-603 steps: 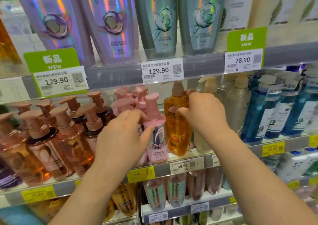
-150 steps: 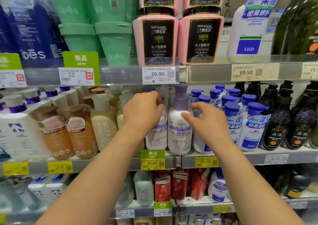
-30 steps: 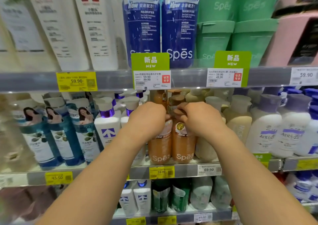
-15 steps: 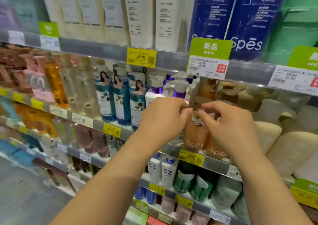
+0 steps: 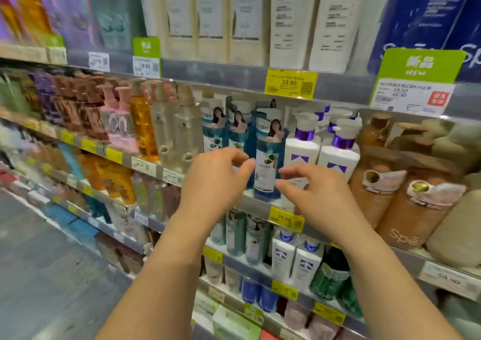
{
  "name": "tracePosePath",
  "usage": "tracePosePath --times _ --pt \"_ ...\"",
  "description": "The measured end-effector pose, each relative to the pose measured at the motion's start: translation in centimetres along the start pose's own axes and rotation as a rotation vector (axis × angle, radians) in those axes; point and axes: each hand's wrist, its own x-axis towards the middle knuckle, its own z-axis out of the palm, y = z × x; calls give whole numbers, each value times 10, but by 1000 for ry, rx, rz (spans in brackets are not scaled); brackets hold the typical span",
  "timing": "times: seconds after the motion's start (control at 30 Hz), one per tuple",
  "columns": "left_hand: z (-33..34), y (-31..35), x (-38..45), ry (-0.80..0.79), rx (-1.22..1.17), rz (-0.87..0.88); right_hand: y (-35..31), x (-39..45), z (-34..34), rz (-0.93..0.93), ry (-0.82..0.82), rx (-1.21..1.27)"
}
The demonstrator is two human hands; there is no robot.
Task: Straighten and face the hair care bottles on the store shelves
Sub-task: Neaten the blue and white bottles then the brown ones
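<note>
Left hand (image 5: 217,181) and right hand (image 5: 316,196) loosely curled, grip empty, flanking tall teal-blue plastic shampoo bottle (image 5: 268,157), grey metal shelf (image 5: 260,204)

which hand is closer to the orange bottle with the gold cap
Right. The right hand hovers just left of the orange bottle with the gold cap, in front of the white bottles. The left hand is farther left, by the blue bottles.

Both hands (image 5: 265,183) off orange bottles (image 5: 406,209)
</note>
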Motion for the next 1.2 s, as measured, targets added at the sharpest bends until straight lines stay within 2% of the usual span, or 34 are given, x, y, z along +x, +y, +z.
tracePosePath --times 0.17,0.4,0.5,0.77,1.2 --pt "-24 -57 48 59 58 12 -41 48 47 -9 75 -31" --pt "-39 -110 116 -5 81 199 -87 119 91 89 231 -294" --pt "-35 -118 140 -83 91 256 -96 140 99 183 293 -404" --pt "-25 -116 175 -170 63 341 -108 173 103 279 243 -632" --pt "-27 -109 184 -153 88 328 -108 178 84 232 225 -563"
